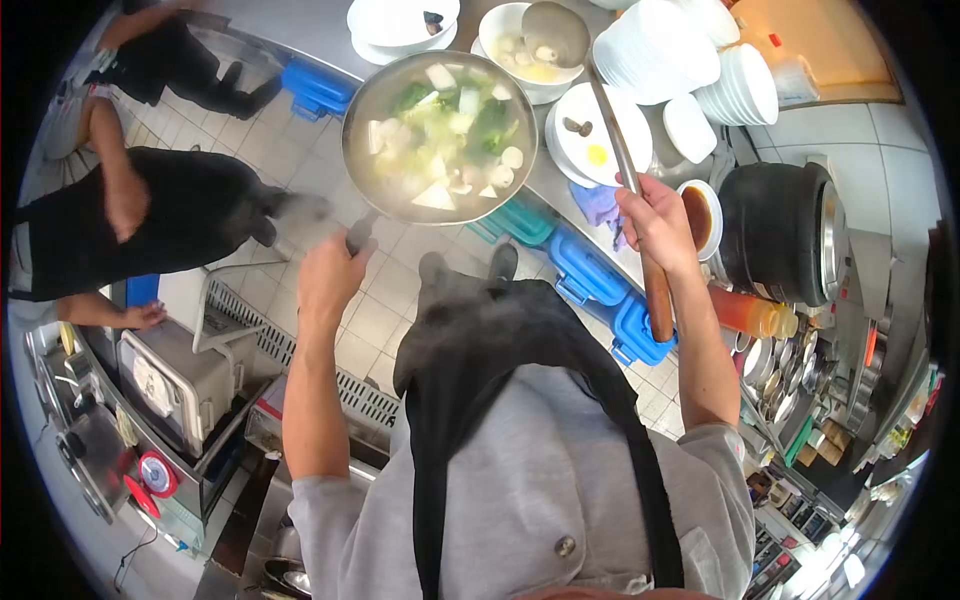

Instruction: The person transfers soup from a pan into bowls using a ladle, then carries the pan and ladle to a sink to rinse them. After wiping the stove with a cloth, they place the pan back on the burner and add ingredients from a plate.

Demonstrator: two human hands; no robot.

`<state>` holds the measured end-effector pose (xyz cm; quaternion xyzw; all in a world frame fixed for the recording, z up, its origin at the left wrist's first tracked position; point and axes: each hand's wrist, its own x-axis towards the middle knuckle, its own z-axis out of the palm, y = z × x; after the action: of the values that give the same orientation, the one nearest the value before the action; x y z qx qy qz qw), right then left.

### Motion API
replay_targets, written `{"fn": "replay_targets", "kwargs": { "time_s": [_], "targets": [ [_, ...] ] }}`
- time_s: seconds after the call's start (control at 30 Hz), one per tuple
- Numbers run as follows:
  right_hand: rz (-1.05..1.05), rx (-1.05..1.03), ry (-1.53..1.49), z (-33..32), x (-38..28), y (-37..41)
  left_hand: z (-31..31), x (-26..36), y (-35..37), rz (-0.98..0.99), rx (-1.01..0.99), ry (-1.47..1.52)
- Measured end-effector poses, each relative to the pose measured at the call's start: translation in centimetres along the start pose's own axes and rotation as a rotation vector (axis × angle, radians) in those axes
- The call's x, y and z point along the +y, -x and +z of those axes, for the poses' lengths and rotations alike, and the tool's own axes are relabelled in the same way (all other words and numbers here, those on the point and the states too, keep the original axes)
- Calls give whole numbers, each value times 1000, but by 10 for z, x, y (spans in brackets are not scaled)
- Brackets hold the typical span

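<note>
Gripping the wok (440, 135) by its short handle, the left hand (330, 275) has its fingers closed round the grip and holds the pan in the air, above the tiled floor (375, 310) and just over the near edge of the worktop (548, 185). The wok is full of pale broth with greens, white cubes and round pieces, and steam drifts from it towards the apron.

The right hand (655, 225) is wrapped, fingers shut, round the middle of the ladle (556, 34). The wooden end sticks out below the fist towards the body, and the metal shaft runs up and to the left, away from the person. Its cup hangs over a white bowl (487, 40) that already holds some broth and pieces.

That bowl stands on the worktop just beyond the wok's far right rim, almost touching it. From the wok it lies forward and to the right, on the ladle's side, so the right hand is the nearer one. The ladle's long axis points from the right hand straight at the bowl.

Beside the bowl are a plate (575, 160) with scraps and stacks of clean plates (655, 50). Blue crates (590, 275) sit under the worktop. Another person (190, 215) in black works well apart on the left.
</note>
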<state>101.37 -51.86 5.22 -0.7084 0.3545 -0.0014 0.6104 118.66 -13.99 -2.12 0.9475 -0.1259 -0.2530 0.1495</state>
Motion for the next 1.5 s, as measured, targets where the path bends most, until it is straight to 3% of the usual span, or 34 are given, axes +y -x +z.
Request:
{"fn": "replay_targets", "kwargs": {
  "time_s": [0.17,0.4,0.63,0.93,1.0,1.5],
  "targets": [
    [-55,39,98,-12,-2,26,22,-20,-11,138,92,32],
    [37,-188,-8,-43,-1,97,5,-1,-1,52,70,20],
    [173,-260,221,-53,6,118,4,6,0,-10,41,-37],
    [-34,-389,591,-57,-9,111,4,8,3,-8,51,-61],
    [-268,-390,710,-63,-5,105,7,6,3,-22,48,-69],
    [-380,-359,849,-79,-18,85,13,6,8,-43,48,-18]
  ]
}}
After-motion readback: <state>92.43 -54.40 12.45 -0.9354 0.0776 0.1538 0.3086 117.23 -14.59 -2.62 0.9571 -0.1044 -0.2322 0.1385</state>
